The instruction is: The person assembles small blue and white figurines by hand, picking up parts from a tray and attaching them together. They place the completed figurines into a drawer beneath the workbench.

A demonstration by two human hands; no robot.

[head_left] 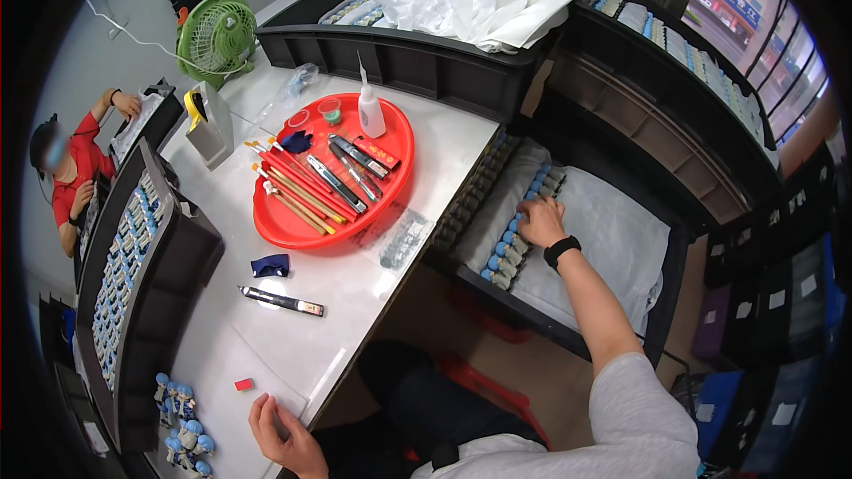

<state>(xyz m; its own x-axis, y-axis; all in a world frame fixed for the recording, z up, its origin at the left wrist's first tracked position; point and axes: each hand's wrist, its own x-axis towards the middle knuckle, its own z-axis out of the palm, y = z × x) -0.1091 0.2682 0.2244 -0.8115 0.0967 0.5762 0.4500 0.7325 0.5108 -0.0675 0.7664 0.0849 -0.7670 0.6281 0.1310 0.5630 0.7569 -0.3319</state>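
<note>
My right hand [540,221] reaches into a black crate on the right. Its curled fingers close on a small blue-and-cream figurine in a row of figurines [501,263], which lies on white sheeting [612,235]; the hand partly hides the piece. My left hand [286,436] rests at the near table edge, fingers loosely bent and apart, holding nothing. Just beyond it lies a small red block [244,384]. Several loose blue-headed figurines [188,435] stand to its left. A dark craft knife or pen [280,301] and a folded navy cloth [270,265] lie farther up the table.
A red oval tray [266,229] holds brushes, pens, and a white squeeze bottle [371,113]. A figurine-filled crate [169,302] borders the table's left; another crate [390,58] stands at the back. A green fan [216,38] and a masked co-worker in red [71,200] are at far left.
</note>
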